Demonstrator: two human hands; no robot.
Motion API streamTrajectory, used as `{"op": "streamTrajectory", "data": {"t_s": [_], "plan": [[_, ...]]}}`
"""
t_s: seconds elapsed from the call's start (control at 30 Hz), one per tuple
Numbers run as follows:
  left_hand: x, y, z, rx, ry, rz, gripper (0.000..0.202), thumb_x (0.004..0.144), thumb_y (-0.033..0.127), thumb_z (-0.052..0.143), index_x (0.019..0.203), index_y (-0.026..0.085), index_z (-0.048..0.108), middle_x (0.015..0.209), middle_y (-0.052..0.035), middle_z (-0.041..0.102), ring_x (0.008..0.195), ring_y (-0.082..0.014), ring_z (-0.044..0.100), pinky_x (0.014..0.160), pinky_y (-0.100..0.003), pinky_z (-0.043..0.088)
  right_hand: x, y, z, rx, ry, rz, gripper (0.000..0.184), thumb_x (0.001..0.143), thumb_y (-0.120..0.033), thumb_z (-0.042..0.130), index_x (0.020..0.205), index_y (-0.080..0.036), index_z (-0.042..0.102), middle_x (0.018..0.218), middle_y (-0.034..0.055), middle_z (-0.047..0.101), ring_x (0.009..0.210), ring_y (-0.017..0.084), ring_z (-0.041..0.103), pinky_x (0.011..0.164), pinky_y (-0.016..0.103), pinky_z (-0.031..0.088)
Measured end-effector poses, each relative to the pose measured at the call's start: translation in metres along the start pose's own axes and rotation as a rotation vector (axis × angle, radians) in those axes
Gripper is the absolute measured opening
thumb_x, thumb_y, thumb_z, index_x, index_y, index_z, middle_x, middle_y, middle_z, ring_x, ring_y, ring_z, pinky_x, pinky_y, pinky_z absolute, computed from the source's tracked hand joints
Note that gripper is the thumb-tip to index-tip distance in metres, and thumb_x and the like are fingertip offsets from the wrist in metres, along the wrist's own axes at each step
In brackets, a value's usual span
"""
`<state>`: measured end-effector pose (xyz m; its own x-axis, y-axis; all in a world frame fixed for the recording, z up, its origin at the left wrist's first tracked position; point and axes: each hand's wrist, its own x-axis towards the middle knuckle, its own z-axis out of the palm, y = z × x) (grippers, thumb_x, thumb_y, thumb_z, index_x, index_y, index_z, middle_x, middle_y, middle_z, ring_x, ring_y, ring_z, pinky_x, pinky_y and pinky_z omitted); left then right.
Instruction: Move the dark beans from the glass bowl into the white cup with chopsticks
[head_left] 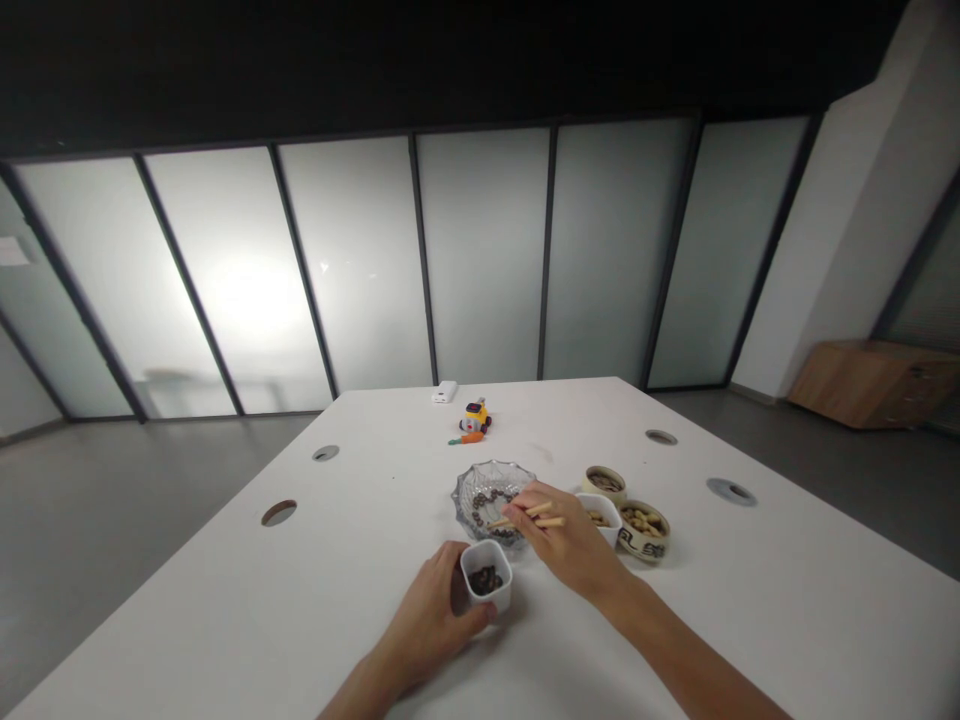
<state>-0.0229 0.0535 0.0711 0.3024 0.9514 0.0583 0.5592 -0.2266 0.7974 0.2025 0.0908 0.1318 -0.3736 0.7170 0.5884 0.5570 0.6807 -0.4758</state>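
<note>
My left hand (pixel 439 610) is wrapped round a small white square cup (pixel 504 596) that holds several dark brown pieces (pixel 485 580), perhaps beans or nuts. In my right hand (pixel 562 535) is a pair of wooden chopsticks (pixel 551 521), their tips low over a clear glass bowl (pixel 466 487). More dark pieces lie round the inside of that bowl in a loose ring. Whether the tips pinch a piece is too small to tell. Behind my right hand stands a second white cup (pixel 611 512) with light brown bits, partly covered by the hand.
Right of the bowl stand a patterned ceramic bowl (pixel 651 545) of peanut-like pieces and a smaller ceramic bowl (pixel 602 476) with dark contents. Farther back lie a toy carrot (pixel 471 438), a yellow toy truck (pixel 476 415) and a white box-like device (pixel 445 391). The white table (pixel 337 560) has several round holes.
</note>
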Motion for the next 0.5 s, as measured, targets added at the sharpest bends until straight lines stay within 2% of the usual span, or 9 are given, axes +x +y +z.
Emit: {"op": "streamTrajectory", "data": {"t_s": [0.13,0.3,0.4,0.5], "plan": [[0.0,-0.001,0.0,-0.006,0.003,0.0,0.041,0.079,0.027,0.074,0.118,0.021,0.063,0.12,-0.006,0.07,0.111,-0.0289,0.06,0.098,-0.035,0.044,0.002,-0.001,-0.008,0.048,0.03,0.038,0.044,0.112,-0.04,0.046,0.076,-0.024,0.066,0.079,0.0043,0.07,0.077,0.022,0.068,0.073,0.035,0.052],[0.0,-0.002,0.0,-0.017,0.0,-0.005,0.042,0.078,0.028,0.074,0.118,0.021,0.063,0.119,-0.0059,0.07,0.109,-0.0286,0.06,0.095,-0.034,0.044,0.007,-0.008,-0.034,0.097,0.125,0.116,0.043,0.109,-0.045,0.052,0.076,-0.024,0.069,0.075,0.0034,0.072,0.07,0.021,0.068,0.067,0.034,0.051],[0.0,-0.003,0.001,-0.01,-0.004,-0.01,0.041,0.078,0.028,0.073,0.118,0.02,0.063,0.117,-0.0057,0.069,0.107,-0.0282,0.059,0.093,-0.033,0.044,0.009,-0.02,-0.046,0.191,0.11,0.16,0.041,0.106,-0.047,0.054,0.077,-0.024,0.072,0.075,0.0035,0.074,0.071,0.021,0.071,0.065,0.031,0.054],[-0.001,-0.003,0.001,-0.006,0.004,-0.008,0.041,0.078,0.026,0.072,0.117,0.02,0.062,0.116,-0.0057,0.069,0.106,-0.0279,0.059,0.094,-0.033,0.043,0.008,-0.03,-0.05,0.227,0.091,0.174,0.041,0.106,-0.049,0.054,0.08,-0.024,0.073,0.077,0.0032,0.075,0.071,0.021,0.072,0.065,0.03,0.054]]}}
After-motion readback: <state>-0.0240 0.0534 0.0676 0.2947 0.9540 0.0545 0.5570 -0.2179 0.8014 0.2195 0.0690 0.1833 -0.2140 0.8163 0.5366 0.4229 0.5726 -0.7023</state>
